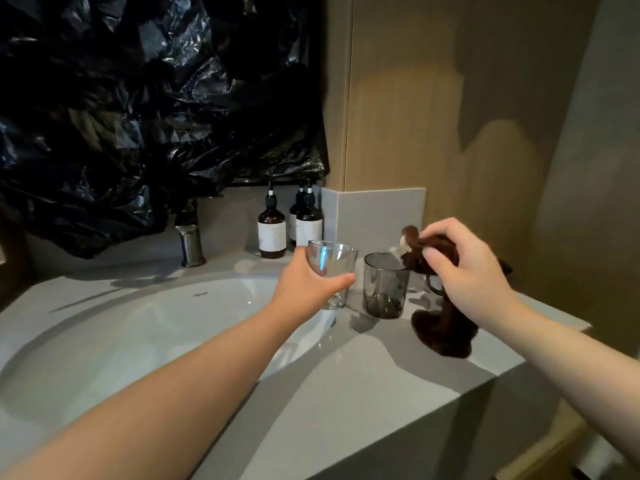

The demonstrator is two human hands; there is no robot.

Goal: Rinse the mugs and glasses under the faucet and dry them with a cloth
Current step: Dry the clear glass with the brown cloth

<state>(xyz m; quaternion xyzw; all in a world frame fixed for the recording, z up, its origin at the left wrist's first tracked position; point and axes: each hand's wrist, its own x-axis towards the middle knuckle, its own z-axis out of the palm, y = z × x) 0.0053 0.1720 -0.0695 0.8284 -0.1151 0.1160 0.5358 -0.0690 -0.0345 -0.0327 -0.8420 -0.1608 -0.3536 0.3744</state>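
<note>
Left hand: wrapped round the clear glass at the sink's 3 o'clock edge, probably to rinse it.
Right hand: squeezes the brown cloth, ready for drying.
Grey cup: waits at the glass's 3 o'clock.
Count: one glass, one cup, one cloth, three bottles.

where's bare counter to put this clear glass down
Bare counter lies between the basin rim and the front edge, nearer than the grey mug. Crowded: the back corner, with bottles, mug and brown cloth.
</note>
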